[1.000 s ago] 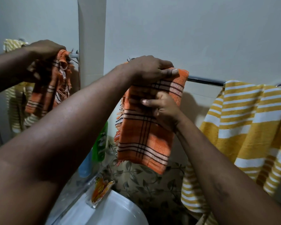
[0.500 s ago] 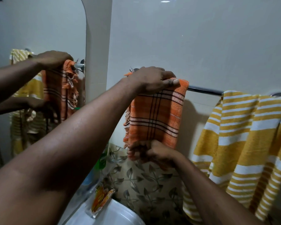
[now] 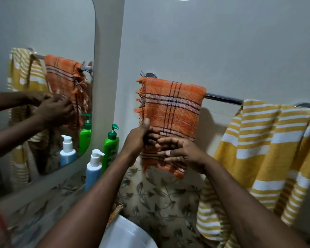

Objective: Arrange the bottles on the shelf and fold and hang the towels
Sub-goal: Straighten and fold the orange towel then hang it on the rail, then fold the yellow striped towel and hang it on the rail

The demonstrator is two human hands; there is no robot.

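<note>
At left, a blue bottle [image 3: 93, 169] and a green bottle [image 3: 111, 149] stand side by side just past the edge of the mirror [image 3: 43, 33]. I work at the orange towel [image 3: 172, 108], which is folded and draped over the left end of the towel rail [image 3: 222, 99]. My left hand [image 3: 138, 138] pinches its fringed lower left edge, thumb up the front. My right hand [image 3: 181, 153] lies with fingers loosely spread against the lower front. The thin woven cloth looks light, limp and apt to slide on the polished bar, so I judge the hanging hem corners the place to hold, tugging both sides evenly. At right, a thicker yellow striped towel [image 3: 268, 149] hangs from the same rail, bare bar between the two.
</note>
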